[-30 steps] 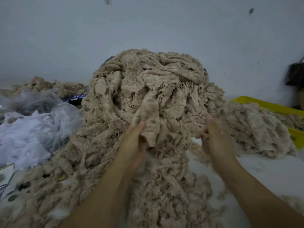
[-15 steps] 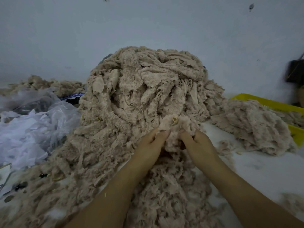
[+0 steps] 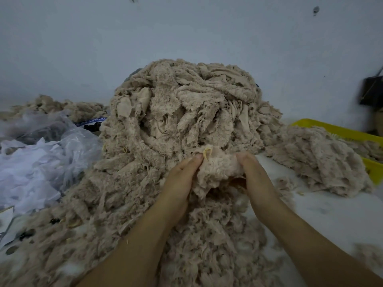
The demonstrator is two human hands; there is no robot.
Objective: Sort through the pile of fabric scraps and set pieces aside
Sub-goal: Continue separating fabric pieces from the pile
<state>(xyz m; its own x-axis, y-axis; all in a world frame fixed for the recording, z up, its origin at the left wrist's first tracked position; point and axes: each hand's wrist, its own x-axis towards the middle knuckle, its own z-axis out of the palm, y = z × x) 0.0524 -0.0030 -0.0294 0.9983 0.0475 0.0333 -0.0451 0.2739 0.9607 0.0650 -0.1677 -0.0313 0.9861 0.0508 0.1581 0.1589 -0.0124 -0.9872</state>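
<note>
**Both hands holding one scrap at the foot of the pile**

At far left, crumpled plastic bags (image 3: 41, 162) are lying beside the pile (image 3: 186, 104), with a low heap (image 3: 62, 106) of the same beige scraps behind them. The pile is rising against the wall and spilling down toward you. Your left hand (image 3: 180, 183) is pinching the left edge of a fleecy scrap (image 3: 217, 168), fingers curled, fingertips just beside a small yellowish loop (image 3: 207, 152) on it. Your right hand (image 3: 257, 179) is gripping the scrap's right edge, fingers curled round it. The scrap is hanging between your hands, against the pile's lower front. To the right, a smaller mound (image 3: 317, 162) is lying on the white table (image 3: 321, 214), touching a yellow crate (image 3: 335, 129).
</note>
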